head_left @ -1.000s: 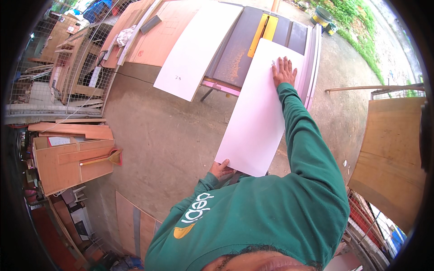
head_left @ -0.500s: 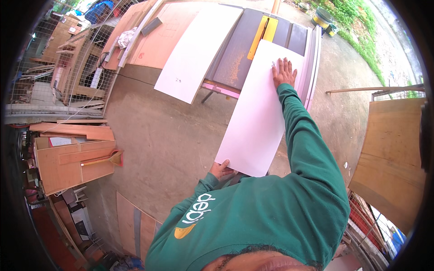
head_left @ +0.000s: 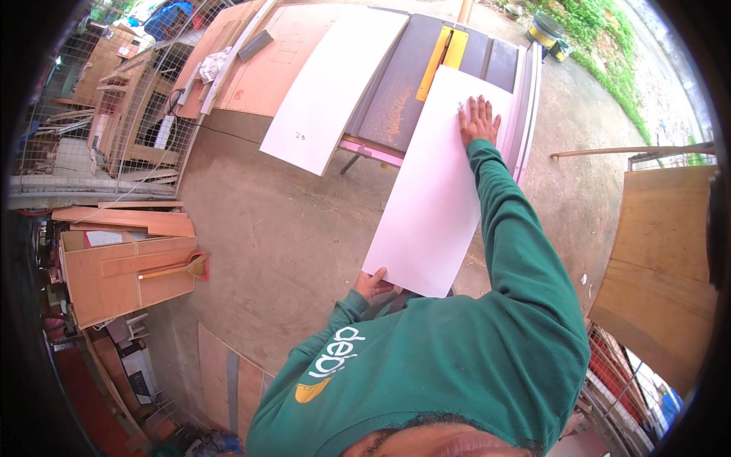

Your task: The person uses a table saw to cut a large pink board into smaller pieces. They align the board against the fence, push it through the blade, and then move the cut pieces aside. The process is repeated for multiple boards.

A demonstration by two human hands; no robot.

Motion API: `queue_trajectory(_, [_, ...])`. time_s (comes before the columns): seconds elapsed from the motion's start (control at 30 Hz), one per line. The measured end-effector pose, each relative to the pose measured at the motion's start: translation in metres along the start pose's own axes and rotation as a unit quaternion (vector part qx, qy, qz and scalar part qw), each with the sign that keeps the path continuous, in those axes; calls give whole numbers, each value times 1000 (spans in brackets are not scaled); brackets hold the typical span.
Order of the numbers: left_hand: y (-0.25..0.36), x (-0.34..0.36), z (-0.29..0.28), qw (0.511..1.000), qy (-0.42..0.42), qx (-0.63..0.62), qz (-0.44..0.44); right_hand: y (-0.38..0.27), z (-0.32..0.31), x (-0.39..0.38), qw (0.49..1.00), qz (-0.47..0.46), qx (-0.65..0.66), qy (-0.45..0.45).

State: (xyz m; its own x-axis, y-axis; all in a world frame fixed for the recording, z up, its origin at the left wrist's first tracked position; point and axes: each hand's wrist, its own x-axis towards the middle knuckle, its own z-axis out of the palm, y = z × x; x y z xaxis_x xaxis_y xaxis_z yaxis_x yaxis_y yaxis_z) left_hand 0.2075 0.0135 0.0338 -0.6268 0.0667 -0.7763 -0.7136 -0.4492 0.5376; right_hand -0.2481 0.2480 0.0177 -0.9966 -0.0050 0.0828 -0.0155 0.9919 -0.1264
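A long white panel lies partly on the dark table saw and reaches back toward my body. My left hand grips its near left corner, thumb on top and the other fingers mostly hidden beneath. On the panel's far end, my right hand rests flat with fingers spread, beside a small handwritten mark. Just beyond the panel's far edge is the saw's yellow insert; I cannot make out the blade clearly. Sawdust is scattered on the saw top to the left.
Left of the saw, a second white panel overhangs the table edge beside a reddish plywood sheet. Wood offcuts and a dustpan are at far left. A plywood board stands at right. Buckets sit beyond the saw.
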Motion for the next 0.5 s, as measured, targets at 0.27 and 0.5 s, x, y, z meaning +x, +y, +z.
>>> queue_trajectory(0.27, [-1, 2, -1, 1000, -3, 0, 2, 0, 0, 3, 1000, 6, -10, -12])
queue_trajectory(0.5, [-8, -6, 2, 1000, 7, -10, -6, 3, 0, -5, 1000, 2, -5, -17])
